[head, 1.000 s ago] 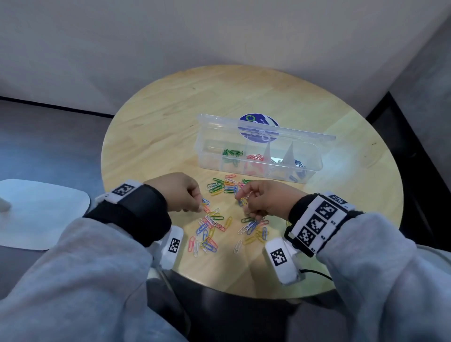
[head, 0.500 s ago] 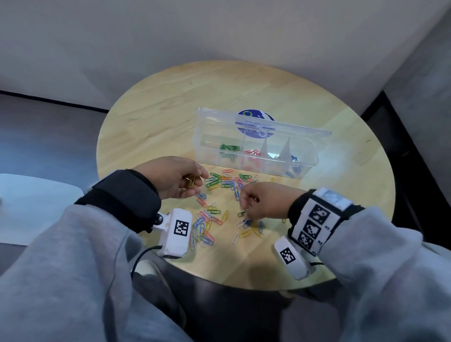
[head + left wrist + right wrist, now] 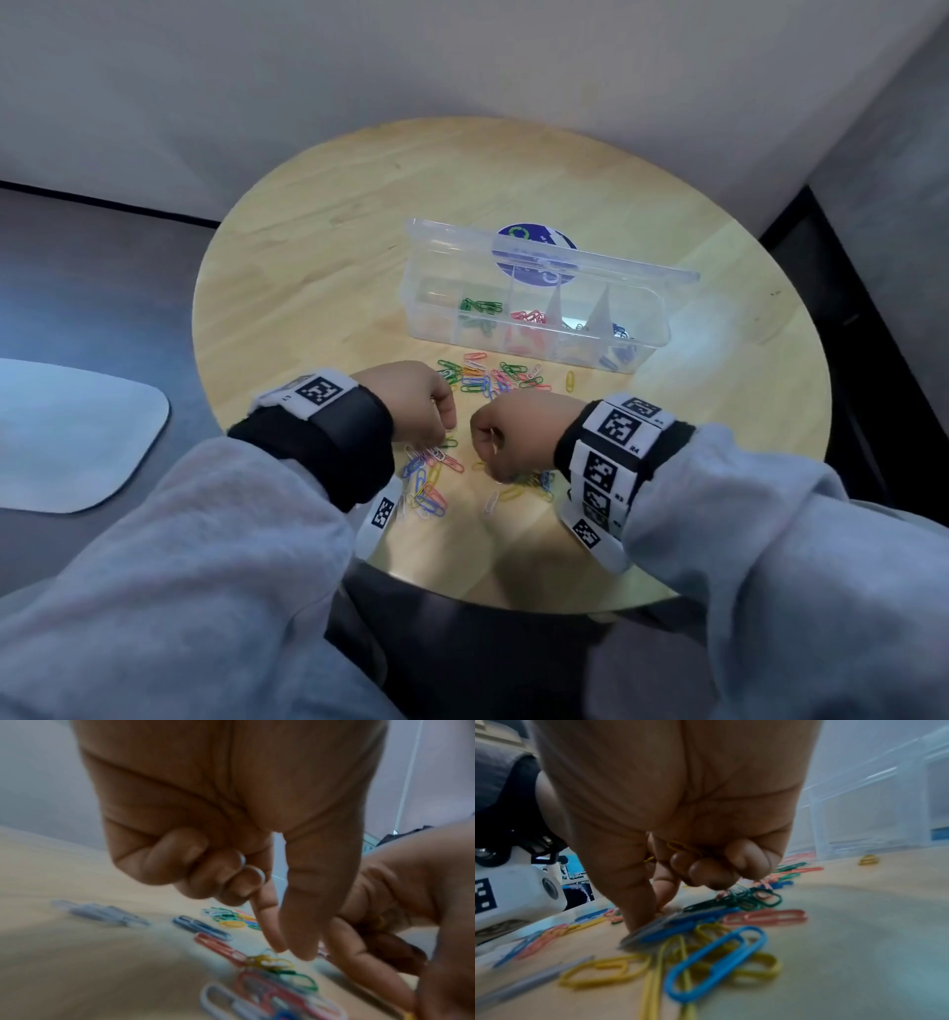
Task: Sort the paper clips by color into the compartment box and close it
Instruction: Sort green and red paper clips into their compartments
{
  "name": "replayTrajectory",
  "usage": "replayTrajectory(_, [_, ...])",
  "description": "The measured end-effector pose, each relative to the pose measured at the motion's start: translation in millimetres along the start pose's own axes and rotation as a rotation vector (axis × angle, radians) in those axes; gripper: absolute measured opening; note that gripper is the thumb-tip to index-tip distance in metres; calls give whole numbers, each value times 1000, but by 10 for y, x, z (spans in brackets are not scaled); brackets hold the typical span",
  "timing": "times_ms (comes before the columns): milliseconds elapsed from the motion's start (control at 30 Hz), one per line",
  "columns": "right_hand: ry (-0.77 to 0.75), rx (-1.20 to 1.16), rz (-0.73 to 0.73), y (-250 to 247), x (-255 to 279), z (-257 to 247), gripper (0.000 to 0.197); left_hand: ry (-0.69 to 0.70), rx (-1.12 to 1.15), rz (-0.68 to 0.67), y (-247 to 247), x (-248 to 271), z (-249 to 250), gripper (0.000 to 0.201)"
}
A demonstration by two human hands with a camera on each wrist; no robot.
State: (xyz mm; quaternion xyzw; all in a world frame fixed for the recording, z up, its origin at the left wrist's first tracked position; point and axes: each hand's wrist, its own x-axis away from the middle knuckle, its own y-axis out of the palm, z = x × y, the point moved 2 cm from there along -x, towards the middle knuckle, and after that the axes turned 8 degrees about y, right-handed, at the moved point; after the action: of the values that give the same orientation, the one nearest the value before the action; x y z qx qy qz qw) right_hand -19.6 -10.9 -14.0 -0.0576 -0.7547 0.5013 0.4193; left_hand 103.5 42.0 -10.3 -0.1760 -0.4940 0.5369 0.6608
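A clear compartment box (image 3: 637, 349) stands on the round wooden table with its lid up; green clips (image 3: 480, 307), red clips (image 3: 529, 316) and blue clips (image 3: 622, 336) lie in separate compartments. Loose coloured paper clips (image 3: 482, 380) are scattered in front of it. My left hand (image 3: 441, 421) (image 3: 293, 953) points thumb and index down and pinches at a yellow clip (image 3: 270, 959), its other fingers curled. My right hand (image 3: 485, 437) (image 3: 647, 916) keeps yellow clips (image 3: 680, 845) under its curled fingers, while thumb and index touch the pile (image 3: 706, 953).
The table's front edge (image 3: 513, 601) is close behind both wrists. A single yellow clip (image 3: 569, 380) lies apart on the right near the box. A pale flat seat (image 3: 67, 437) sits to the left, off the table. A wall runs behind the table.
My left hand has turned palm down and come back from the far clips to the near pile. My right hand has stayed low over the same clips.
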Motion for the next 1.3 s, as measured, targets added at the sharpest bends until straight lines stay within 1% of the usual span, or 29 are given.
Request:
replayTrajectory(100, [26, -41, -28, 15, 8, 52, 19, 8, -71, -11, -8, -16, 21, 16])
replayTrajectory(133, [43, -103, -34, 3, 22, 79, 19, 10, -87, -13, -12, -16, 30, 15])
replayTrajectory(233, [86, -426, -46, -42, 83, 208, 16, 10, -119, -17, -6, -30, 31, 14])
replayTrajectory(333, [112, -640, -41, -56, 127, 364, 17, 7, -118, -19, 6, -42, 13, 12])
replayTrajectory(400, [107, -821, -71, -16, 146, 433, 25, 7, -95, -10, 13, -55, -11, 13])
replayTrajectory(467, [96, -975, -103, 37, 137, 485, 28, 0, -32, 4, 17, -63, -39, 13])
replayTrajectory(567, [91, -1102, -130, 89, 108, 518, 27, -8, 86, 17, 3, -39, -68, 9])
replayTrajectory(700, [102, -1077, -186, 110, 116, 498, 34, 16, 227, 22, -90, -27, -92, 12])
replayTrajectory(800, [106, -1053, -213, 101, 135, 457, 36, -18, 428, 19, -145, -19, -86, 11])
replayTrajectory(867, [94, -1015, -212, 100, 145, 431, 32, -46, 568, 15, -159, -2, -61, 17])
replayTrajectory(967, [71, -855, -188, 93, 178, 401, 23, -62, 707, 9, -175, 30, -29, 22])
replayTrajectory(1100, [78, -604, -135, 64, 228, 383, 23, -85, 722, 3, -188, 46, -26, 22])
replayTrajectory(1233, [116, -367, -68, 56, 304, 350, 13, -102, 693, 5, -182, 49, -47, 24])
replayTrajectory(1300, [146, -276, -31, 64, 331, 363, 14, -100, 695, 10, -174, 58, -44, 26])
